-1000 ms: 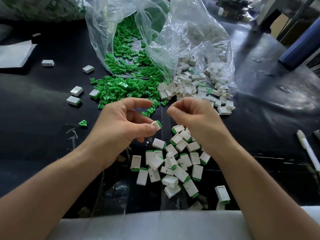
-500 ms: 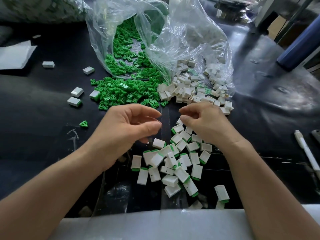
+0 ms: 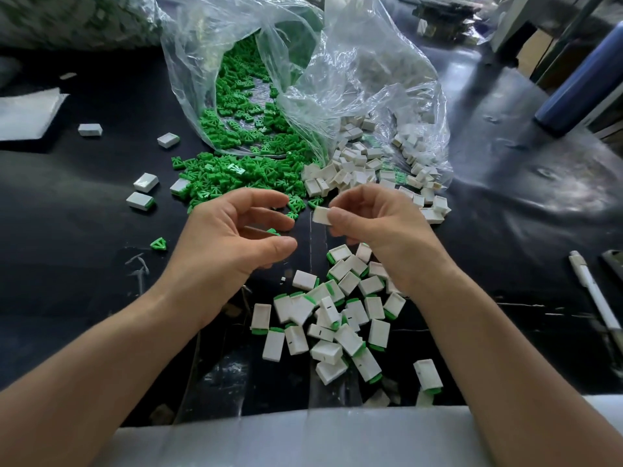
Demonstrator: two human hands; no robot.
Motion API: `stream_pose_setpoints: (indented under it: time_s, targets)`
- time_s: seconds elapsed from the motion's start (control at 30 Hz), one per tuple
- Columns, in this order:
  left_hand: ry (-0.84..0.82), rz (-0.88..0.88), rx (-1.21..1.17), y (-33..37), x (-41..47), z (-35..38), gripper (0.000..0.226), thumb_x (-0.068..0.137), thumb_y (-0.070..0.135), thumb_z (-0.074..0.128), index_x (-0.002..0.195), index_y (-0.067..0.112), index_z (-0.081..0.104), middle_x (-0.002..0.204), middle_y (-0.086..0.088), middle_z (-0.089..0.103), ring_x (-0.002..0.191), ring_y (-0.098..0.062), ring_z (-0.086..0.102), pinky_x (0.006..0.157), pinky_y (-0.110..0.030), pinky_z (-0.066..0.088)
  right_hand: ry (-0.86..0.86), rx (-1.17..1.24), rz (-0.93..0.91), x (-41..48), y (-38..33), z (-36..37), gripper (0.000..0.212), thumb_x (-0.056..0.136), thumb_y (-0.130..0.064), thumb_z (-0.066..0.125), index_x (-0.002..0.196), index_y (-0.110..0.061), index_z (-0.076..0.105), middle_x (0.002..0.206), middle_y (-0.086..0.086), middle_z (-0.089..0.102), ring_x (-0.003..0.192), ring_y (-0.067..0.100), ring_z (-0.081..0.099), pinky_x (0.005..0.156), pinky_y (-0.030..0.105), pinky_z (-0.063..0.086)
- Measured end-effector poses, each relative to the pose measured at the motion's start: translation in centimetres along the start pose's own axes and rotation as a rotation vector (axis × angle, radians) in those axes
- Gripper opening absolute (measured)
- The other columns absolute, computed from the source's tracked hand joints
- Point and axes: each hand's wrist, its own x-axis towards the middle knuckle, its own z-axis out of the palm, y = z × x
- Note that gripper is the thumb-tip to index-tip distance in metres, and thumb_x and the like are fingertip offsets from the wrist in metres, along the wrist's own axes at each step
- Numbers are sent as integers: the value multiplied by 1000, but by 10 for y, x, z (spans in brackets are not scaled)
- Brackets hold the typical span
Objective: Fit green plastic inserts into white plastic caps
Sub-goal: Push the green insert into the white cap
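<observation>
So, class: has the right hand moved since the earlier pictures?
Yes. The right hand, now pinching a white cap, has shifted left, away from the pen.

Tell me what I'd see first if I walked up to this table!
The crumpled clear plastic bags at the back, spilling a heap of bright green plastic inserts beside a heap of small white plastic caps onto the black table. Nearer, the right hand pinches one white cap, the left hand holds one green insert, and finished green-tipped caps lie piled below them.
</observation>
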Motion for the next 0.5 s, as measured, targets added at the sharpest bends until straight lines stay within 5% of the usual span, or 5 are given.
stream_pose_setpoints:
  time_s: [0.13, 0.3, 0.4, 0.5]
  targets:
    - [-16, 32, -18, 1, -1, 3, 40, 51, 22, 74, 90, 29, 66, 82, 7, 73, 67, -7, 67, 56, -17, 53, -121, 85, -10, -6, -1, 16, 10, 81, -8, 66, 77, -16, 62, 61, -7, 66, 59, 3, 62, 56, 13, 47]
    - [115, 86, -15, 0, 1, 3, 29, 65, 9, 76, 86, 27, 66, 76, -2, 72, 66, -10, 65, 58, -20, 55, -146, 80, -23, -5, 0, 21, 9, 87, -10, 60, 81, -15, 62, 68, -5, 67, 61, 5, 62, 58, 14, 46]
    - [190, 53, -120, -2, 5, -1, 30, 74, -6, 67, 86, 22, 63, 77, -10, 68, 75, -25, 66, 65, -28, 58, -30, -337, -147, -4, 3, 21, 8, 88, -15, 59, 91, -15, 67, 81, -5, 66, 77, 7, 60, 74, 19, 46]
    - [170, 22, -157, -3, 6, 1, 31, 72, -10, 66, 84, 19, 63, 73, -7, 63, 71, -20, 65, 57, -21, 55, -6, -649, -273, -1, 8, 24, 29, 91, -12, 52, 119, -13, 60, 114, 1, 62, 106, 13, 52, 91, 19, 34]
